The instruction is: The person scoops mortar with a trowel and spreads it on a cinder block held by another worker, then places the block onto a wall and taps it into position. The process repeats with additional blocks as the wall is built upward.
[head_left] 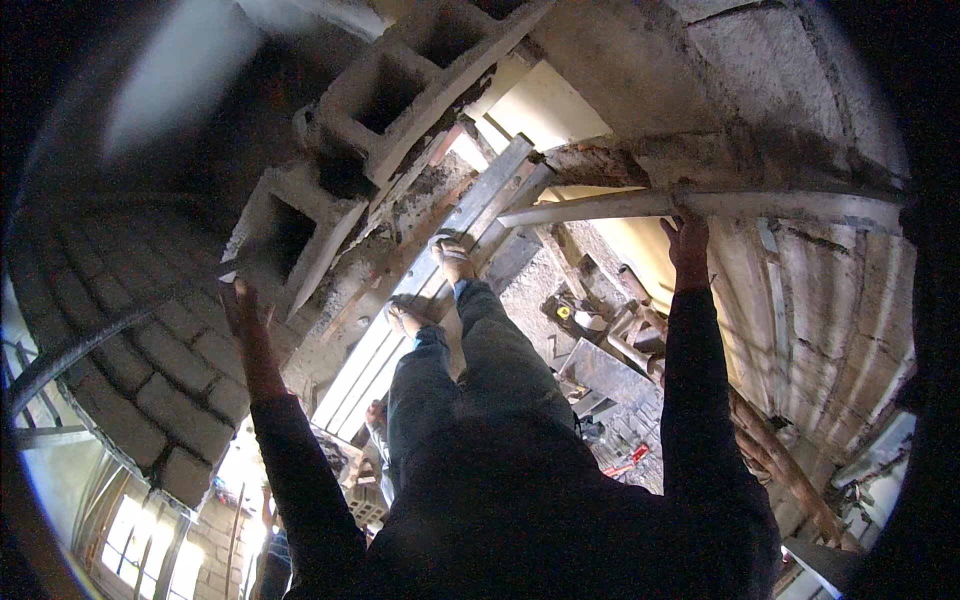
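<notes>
My left hand [247,308] is raised at the left, its fingers against the end of a long dark bar [110,325], close to a hollow concrete block [330,215]. The dim light partly hides its fingers, but they appear curled on the bar. My right hand [687,242] reaches up at the right, with fingers curled at the lower edge of a long pale beam [790,207]; the thumb side is apart from it. The beam runs from above my feet toward the right rim. I stand with both shoes [453,258] on a narrow metal plank [478,205].
More hollow blocks [425,60] line the wall top at upper left, above a block wall [150,400]. Far below lie pipes [632,340], a grey sheet [605,375] and a red tool [628,461]. Another person [272,555] is at lower left. A rough wall [820,320] rises at right.
</notes>
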{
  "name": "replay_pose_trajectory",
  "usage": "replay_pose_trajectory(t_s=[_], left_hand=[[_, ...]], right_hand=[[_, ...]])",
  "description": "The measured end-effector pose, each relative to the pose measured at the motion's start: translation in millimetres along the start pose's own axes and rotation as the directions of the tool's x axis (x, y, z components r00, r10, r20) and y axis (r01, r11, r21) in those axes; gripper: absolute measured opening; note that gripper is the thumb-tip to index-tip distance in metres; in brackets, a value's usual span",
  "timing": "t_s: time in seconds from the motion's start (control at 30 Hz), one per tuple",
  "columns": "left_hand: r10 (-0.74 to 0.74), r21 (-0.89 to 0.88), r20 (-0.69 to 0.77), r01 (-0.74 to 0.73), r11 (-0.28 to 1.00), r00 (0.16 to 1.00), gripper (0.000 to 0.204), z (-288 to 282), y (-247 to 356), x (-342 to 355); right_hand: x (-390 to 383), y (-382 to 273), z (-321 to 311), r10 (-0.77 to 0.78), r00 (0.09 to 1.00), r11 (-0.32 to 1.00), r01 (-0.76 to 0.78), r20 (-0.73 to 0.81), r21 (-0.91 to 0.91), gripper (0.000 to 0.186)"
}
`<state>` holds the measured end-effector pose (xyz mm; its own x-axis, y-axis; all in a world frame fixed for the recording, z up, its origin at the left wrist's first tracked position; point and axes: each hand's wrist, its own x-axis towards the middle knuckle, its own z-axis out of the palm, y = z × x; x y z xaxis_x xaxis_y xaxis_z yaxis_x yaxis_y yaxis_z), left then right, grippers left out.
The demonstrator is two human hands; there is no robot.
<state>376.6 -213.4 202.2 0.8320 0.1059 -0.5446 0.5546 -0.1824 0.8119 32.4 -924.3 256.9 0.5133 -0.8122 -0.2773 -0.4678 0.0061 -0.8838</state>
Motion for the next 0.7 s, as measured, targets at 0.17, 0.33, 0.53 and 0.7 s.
replay_pose_trajectory(t_s=[0.17, 0.33, 0.53, 0.7], left_hand=[[0.040, 0.061, 0.013, -0.041, 0.997, 0.999, 0.083, 1.5, 6.2, -15.0], [0.027, 0.078, -0.005, -0.027, 0.997, 1.000, 0.080, 13.4, 16.1, -23.6], [0.005, 0.003, -0.053, -0.005, 1.000, 0.999, 0.083, 39.6, 38.2, -50.0], [-0.061, -0.024, 0.062, 0.063, 0.998, 0.996, 0.087, 35.1, 67.6, -54.0]], right_hand=[[3.4, -26.0, 11.0, 0.213, 0.975, 0.936, -0.185, -0.066, 0.300, 0.042], [17.9, -62.8, 17.4, -0.453, 0.821, 0.308, 0.511, 0.348, -0.803, 0.041], [114.1, -113.3, 81.0, -0.469, 0.775, 0.068, 0.509, 0.423, -0.858, 0.037], [125.3, -154.3, 174.5, -0.500, 0.715, 0.310, 0.674, 0.488, -0.670, 0.042]])
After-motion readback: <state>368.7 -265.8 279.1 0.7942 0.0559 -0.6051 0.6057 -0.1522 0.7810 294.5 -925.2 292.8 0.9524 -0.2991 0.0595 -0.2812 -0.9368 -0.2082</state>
